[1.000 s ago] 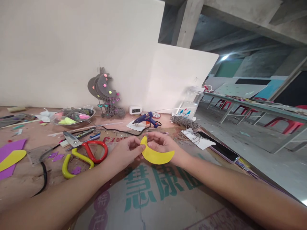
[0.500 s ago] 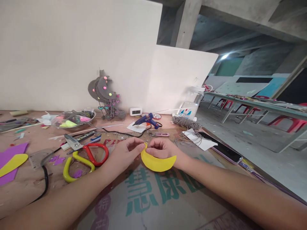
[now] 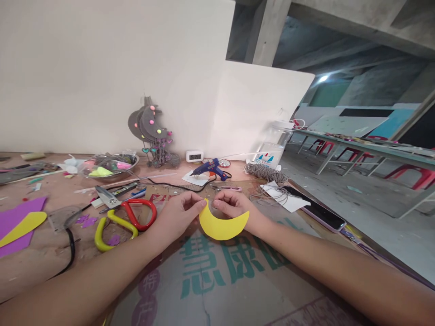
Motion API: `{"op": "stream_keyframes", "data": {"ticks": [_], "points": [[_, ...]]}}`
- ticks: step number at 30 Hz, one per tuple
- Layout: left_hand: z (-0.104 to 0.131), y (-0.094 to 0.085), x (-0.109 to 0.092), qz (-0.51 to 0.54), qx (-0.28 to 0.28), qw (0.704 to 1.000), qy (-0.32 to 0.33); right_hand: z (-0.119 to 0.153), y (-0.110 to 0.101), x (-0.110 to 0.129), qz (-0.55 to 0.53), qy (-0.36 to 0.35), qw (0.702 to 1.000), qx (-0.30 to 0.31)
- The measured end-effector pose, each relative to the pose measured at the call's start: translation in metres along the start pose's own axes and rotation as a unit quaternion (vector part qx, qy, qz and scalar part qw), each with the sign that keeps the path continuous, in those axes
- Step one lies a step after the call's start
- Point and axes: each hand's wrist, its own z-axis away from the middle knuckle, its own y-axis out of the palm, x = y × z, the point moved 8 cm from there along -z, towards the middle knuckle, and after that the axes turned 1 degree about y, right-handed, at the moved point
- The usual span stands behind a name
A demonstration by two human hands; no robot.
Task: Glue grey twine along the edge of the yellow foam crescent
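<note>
My left hand (image 3: pixel 185 212) pinches the upper left tip of a yellow crescent cutout (image 3: pixel 222 227) between thumb and fingers. The crescent hangs above a printed cardboard sheet (image 3: pixel 170 280), its horns pointing up. Just right of that tip, my right hand (image 3: pixel 234 208) is curled, thumb against the bent fingers; anything between them is hidden. The crescent's right horn overlaps the right hand near the wrist. Scissors (image 3: pixel 139 215) with one red and one yellow handle lie left of my left hand. Beyond the hands, a blue glue gun (image 3: pixel 209 168) rests over white paper (image 3: pixel 195 178).
Purple and yellow sheets (image 3: pixel 23 226) lie at left, near a bowl (image 3: pixel 131 170) of craft bits. Grey moon ornaments (image 3: pixel 149 124) stand by the wall, beside a small clock (image 3: pixel 194 156). Grey yarn (image 3: pixel 267 172), a plastic jar (image 3: pixel 273 142) and a phone (image 3: pixel 317 210) are at right.
My right thumb and fingers have drawn back from the crescent's left tip, baring more of its inner curve. My left hand keeps its pinch. The view has shifted slightly.
</note>
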Motion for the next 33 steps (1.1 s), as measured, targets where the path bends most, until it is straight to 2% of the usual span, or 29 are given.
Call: {"op": "stream_keyframes", "data": {"ticks": [8,13,17,21,25,28,33], "points": [[-0.001,-0.001,0.0,0.002,-0.003,1.0,0.012,-0.001,-0.006,-0.001,-0.012,0.015,0.999,-0.034],[0.0,-0.001,-0.001,-0.008,-0.001,1.0,0.011,0.0,-0.008,0.004,0.016,0.007,0.999,-0.039],[0.001,-0.001,-0.001,-0.012,0.002,1.0,0.004,0.002,-0.008,0.008,-0.061,0.007,0.997,-0.049],[0.001,-0.002,0.0,-0.018,-0.007,1.0,0.0,0.003,0.003,0.003,-0.166,0.04,0.985,-0.004],[0.001,0.0,-0.002,-0.015,-0.003,1.0,0.005,0.004,0.014,-0.005,-0.18,0.068,0.98,0.057],[0.001,0.001,-0.003,-0.014,0.003,1.0,0.004,0.004,0.018,-0.011,-0.188,0.089,0.975,0.08],[0.003,0.001,-0.004,-0.019,0.004,1.0,0.0,0.002,0.007,-0.018,-0.149,0.105,0.983,0.019]]}}
